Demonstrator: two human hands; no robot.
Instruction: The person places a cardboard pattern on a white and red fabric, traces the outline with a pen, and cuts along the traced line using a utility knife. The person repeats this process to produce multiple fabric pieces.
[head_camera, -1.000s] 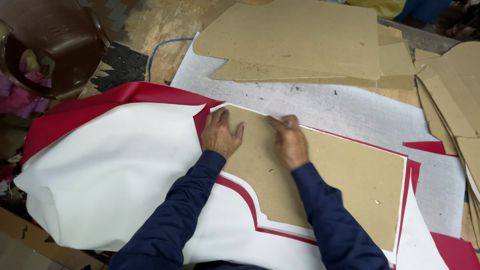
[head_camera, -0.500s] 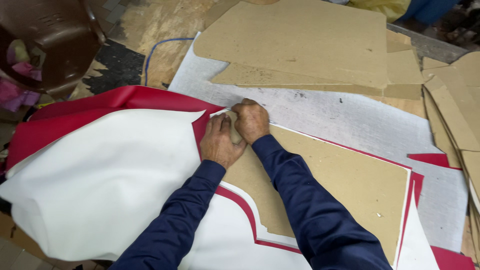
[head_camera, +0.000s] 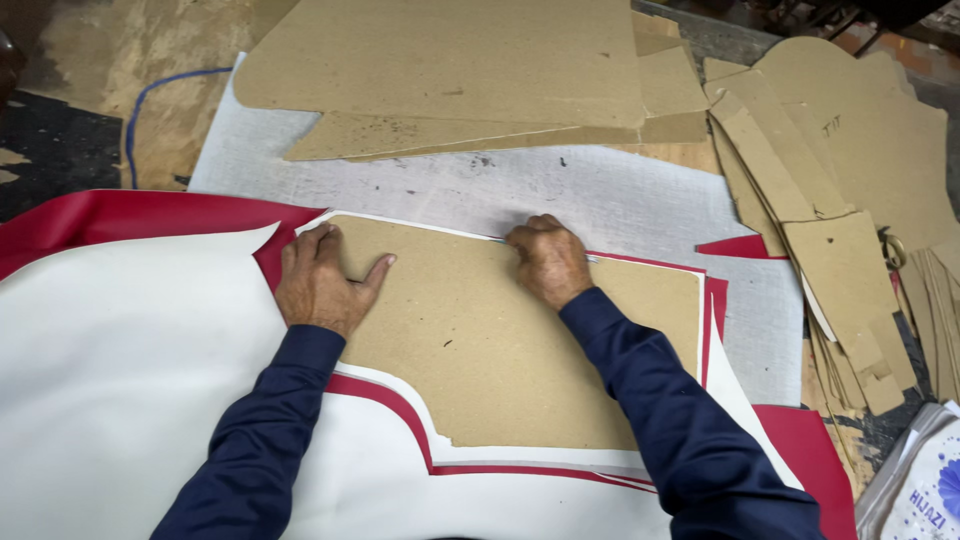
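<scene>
Flat brown cardboard pattern piece (head_camera: 500, 350) lying on white-backed red sheet material (head_camera: 130, 400) on the counter, left hand (head_camera: 322, 282) pressed flat on its left corner with fingers spread, right hand (head_camera: 548, 260) curled at its top edge, whether gripping anything unclear, stacked cardboard templates (head_camera: 450, 80) beyond.

1. Open room is found on the grey sheet (head_camera: 620, 200), between the cardboard template (head_camera: 500, 340) and the big cardboard stack (head_camera: 450, 70) at the top.
2. The right side is pretty much blocked by a fan of cardboard patterns (head_camera: 830, 200).
3. The left is covered by flat white-and-red material (head_camera: 120, 370), easily passed over.
4. The bottom right corner is crowded by a printed bag (head_camera: 925, 490).
</scene>
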